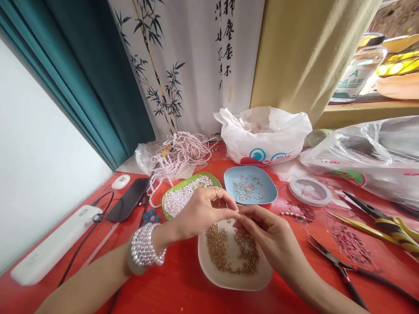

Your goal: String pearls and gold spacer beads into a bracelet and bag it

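My left hand and my right hand meet fingertip to fingertip above a white dish filled with small gold beads. Both hands are pinched; what they pinch is too small to make out. Pearl bracelets wrap my left wrist, and a ring sits on one left finger. Just behind my left hand lies a green dish of white pearls. A blue dish of thin metal pins sits beyond the fingertips.
Pearl strands are heaped at the back, beside white plastic bags. A spool of clear cord, yellow-handled pliers and black pliers lie right. A phone and white power bank lie left on the red table.
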`<state>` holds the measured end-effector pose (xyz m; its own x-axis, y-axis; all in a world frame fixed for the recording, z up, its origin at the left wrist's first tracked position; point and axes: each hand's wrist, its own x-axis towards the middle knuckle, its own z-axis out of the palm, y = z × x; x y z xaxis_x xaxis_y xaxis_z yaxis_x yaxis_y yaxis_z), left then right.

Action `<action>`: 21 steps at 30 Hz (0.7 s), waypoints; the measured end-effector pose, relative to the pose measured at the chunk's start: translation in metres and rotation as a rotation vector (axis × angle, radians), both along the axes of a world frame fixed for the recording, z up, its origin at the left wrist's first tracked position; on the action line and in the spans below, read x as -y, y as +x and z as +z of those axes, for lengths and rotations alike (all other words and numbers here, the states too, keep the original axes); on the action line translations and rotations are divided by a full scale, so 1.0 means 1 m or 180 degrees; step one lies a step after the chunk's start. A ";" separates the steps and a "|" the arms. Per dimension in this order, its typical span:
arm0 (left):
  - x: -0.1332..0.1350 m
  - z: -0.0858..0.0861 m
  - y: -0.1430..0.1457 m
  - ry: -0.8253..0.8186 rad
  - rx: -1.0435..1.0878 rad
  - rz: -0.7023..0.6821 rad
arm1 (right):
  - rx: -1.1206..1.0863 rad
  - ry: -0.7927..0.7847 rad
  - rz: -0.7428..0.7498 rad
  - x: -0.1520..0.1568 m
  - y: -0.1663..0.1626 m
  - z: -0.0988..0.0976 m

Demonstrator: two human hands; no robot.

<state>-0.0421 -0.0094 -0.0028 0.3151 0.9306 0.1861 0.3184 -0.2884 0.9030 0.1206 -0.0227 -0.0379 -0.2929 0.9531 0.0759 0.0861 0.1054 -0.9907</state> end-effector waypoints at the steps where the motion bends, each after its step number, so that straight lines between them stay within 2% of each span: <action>1: 0.001 0.000 0.000 0.0118 -0.0060 0.0009 | 0.0071 0.0069 -0.0025 0.000 0.000 0.000; 9: 0.006 0.003 -0.001 0.0744 -0.0574 0.0025 | 0.0735 0.0832 -0.0354 0.001 0.004 0.002; 21: 0.005 0.005 -0.001 0.0804 -0.0607 -0.0097 | 0.0862 0.0839 -0.0390 0.000 0.002 0.004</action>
